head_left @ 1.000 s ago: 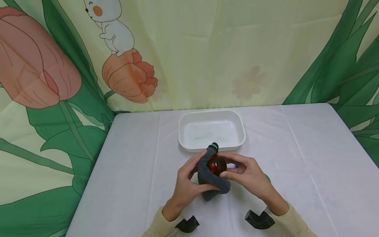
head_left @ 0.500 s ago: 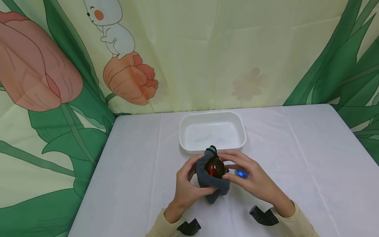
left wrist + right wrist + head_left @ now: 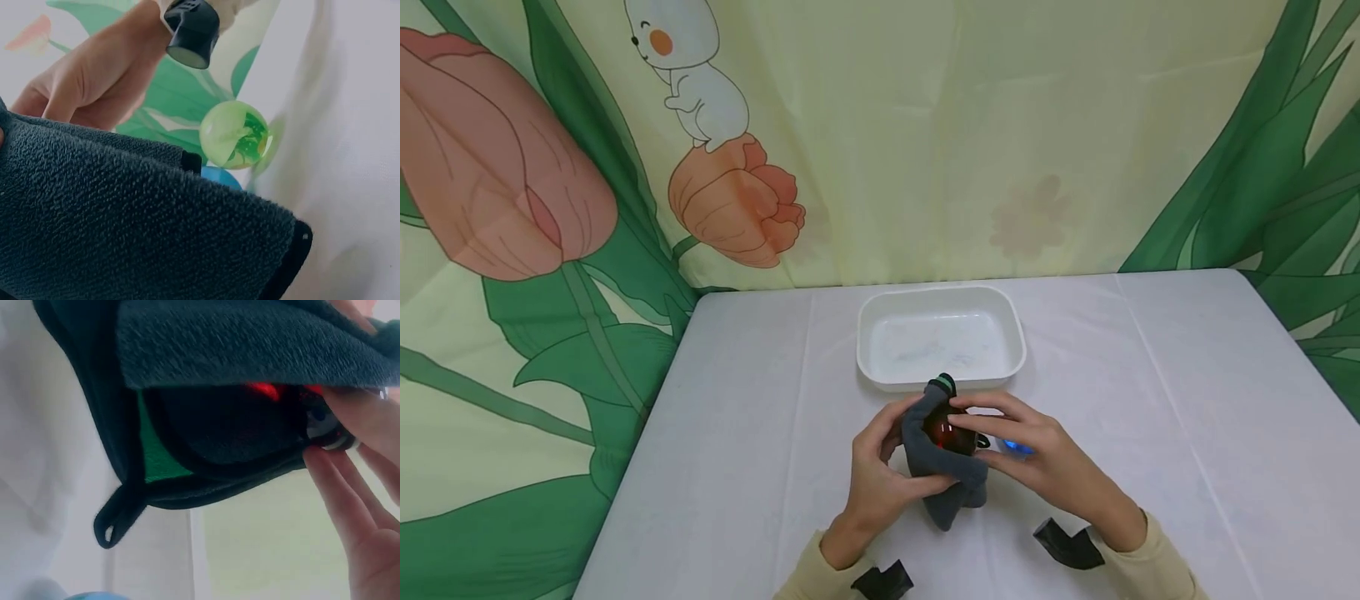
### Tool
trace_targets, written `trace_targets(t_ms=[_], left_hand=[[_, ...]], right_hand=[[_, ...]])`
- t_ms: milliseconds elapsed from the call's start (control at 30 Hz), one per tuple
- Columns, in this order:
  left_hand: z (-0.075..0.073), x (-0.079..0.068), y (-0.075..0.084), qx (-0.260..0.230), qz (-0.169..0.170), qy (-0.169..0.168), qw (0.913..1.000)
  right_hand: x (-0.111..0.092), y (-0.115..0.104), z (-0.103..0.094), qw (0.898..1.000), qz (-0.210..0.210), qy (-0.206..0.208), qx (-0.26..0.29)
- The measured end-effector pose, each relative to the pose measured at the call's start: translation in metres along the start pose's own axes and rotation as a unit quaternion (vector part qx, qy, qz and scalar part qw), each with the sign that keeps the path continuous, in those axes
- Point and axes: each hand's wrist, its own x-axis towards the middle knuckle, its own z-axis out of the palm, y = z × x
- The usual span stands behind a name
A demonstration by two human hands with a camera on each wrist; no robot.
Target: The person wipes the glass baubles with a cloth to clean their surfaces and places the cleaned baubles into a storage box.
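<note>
A dark grey-blue towel with black edging is folded around a translucent red ball in the head view. My left hand grips the towel from the left, thumb across its near side. My right hand holds the ball from the right, fingers over its top and thumb at its lower side. Towel folds hide most of the ball in the right wrist view, leaving a red glint. Beyond the towel, the left wrist view shows a clear green ball and part of a blue ball.
A white rectangular tray stands just behind the hands on the white-clothed table. The blue ball lies partly under my right hand. A printed curtain hangs behind the table's far edge.
My right fingers have moved farther over the ball's top, covering more of it. The towel's lower corner hangs a little lower and farther right. The left hand keeps its grip.
</note>
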Motion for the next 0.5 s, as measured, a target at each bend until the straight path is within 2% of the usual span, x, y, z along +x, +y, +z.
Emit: trace_targets(t_ms=[333, 400, 500], left_hand=[[-0.0008, 0.0023, 0.0046, 0.008, -0.008, 0.005, 0.9999], [-0.0008, 0.0023, 0.0049, 0.005, -0.01, 0.003, 0.9999], [-0.0007, 0.002, 0.005, 0.002, -0.016, -0.001, 0.9999]], right_hand=[[0.0026, -0.0024, 0.0023, 1.0, -0.002, 0.002, -0.014], [0.0021, -0.0038, 0.0024, 1.0, 0.018, -0.001, -0.012], [0.0017, -0.0069, 0.0025, 0.996, 0.085, -0.009, 0.028]])
